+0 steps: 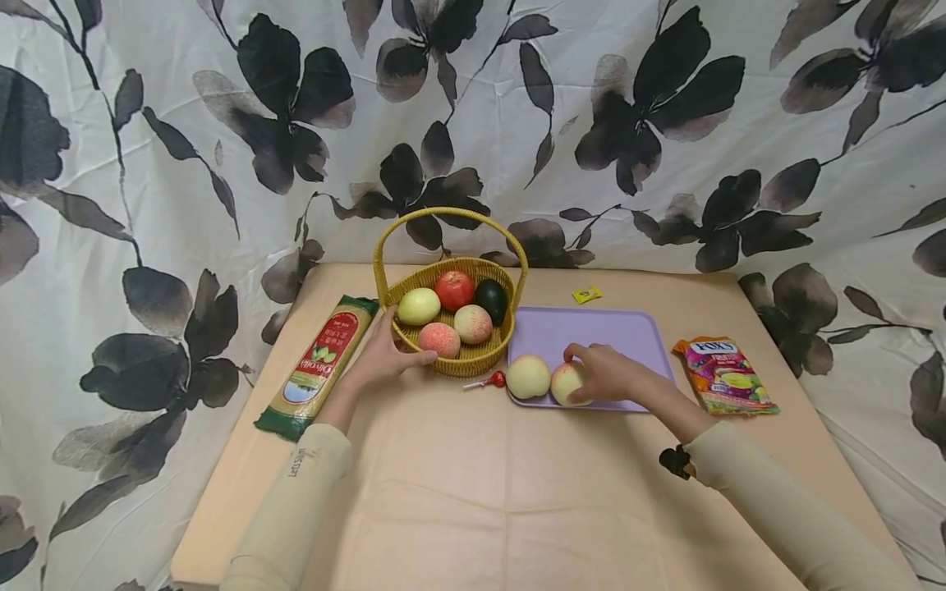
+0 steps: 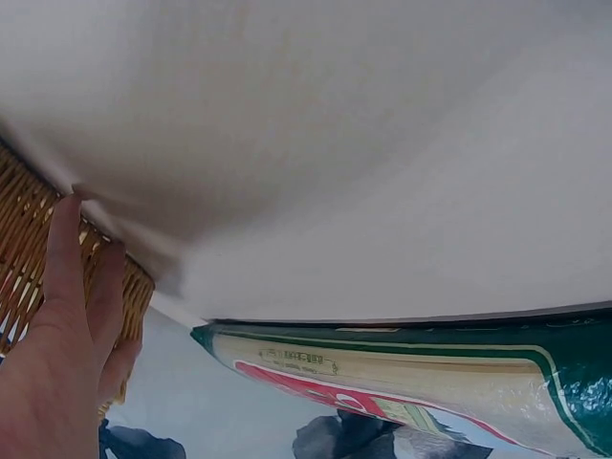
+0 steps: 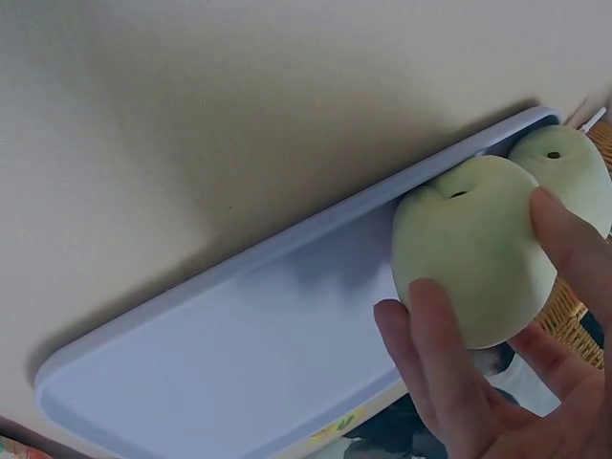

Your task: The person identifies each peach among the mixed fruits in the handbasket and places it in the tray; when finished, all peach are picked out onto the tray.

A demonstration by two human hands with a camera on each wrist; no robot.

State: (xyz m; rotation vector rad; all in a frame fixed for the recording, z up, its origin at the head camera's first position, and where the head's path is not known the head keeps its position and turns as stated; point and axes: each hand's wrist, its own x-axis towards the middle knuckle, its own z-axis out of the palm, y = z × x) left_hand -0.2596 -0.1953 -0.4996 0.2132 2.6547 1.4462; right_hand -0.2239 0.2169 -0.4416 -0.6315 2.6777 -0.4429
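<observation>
A yellow wicker basket (image 1: 473, 359) with a tall handle stands at the table's middle and holds several fruits. My left hand (image 1: 388, 355) rests against its left wall (image 2: 24, 244), fingers laid flat on the weave. To its right lies a lilac tray (image 1: 576, 328) with two pale peaches at its front edge. My right hand (image 1: 602, 371) grips the right peach (image 1: 566, 382), fingers curled over it (image 3: 473, 249). The left peach (image 1: 528, 377) sits beside it, touching (image 3: 564, 163).
A long noodle packet (image 1: 319, 365) lies left of the basket. A red lollipop (image 1: 489, 381) lies in front of the basket. A candy bag (image 1: 724, 375) sits right of the tray, a small yellow wrapper (image 1: 586, 294) behind it. Flowered cloth hangs all around.
</observation>
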